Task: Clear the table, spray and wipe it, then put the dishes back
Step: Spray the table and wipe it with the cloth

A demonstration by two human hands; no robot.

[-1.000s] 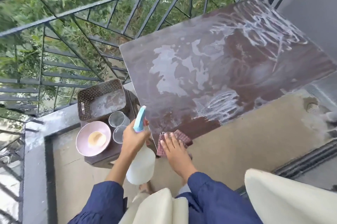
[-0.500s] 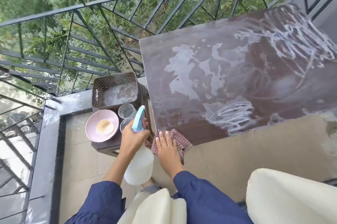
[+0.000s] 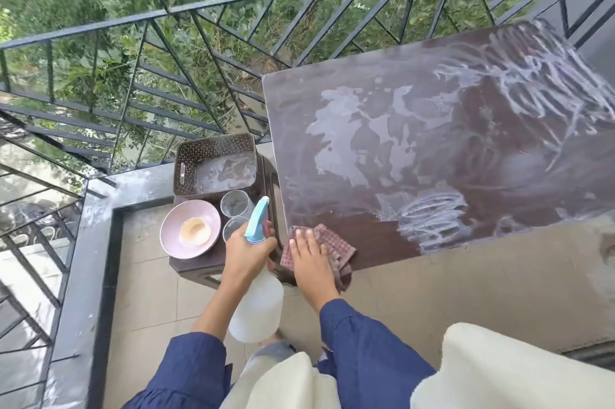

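Beside table (image 3: 432,149), left hand (image 3: 248,252) grips spray bottle (image 3: 258,308).

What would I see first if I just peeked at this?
The brown table, wet and streaked with white foam, fills the right side. At its near left corner the right hand presses flat on a checked cloth, while the left hand grips a spray bottle. A pink bowl and two glasses sit on the small stool left of the table.
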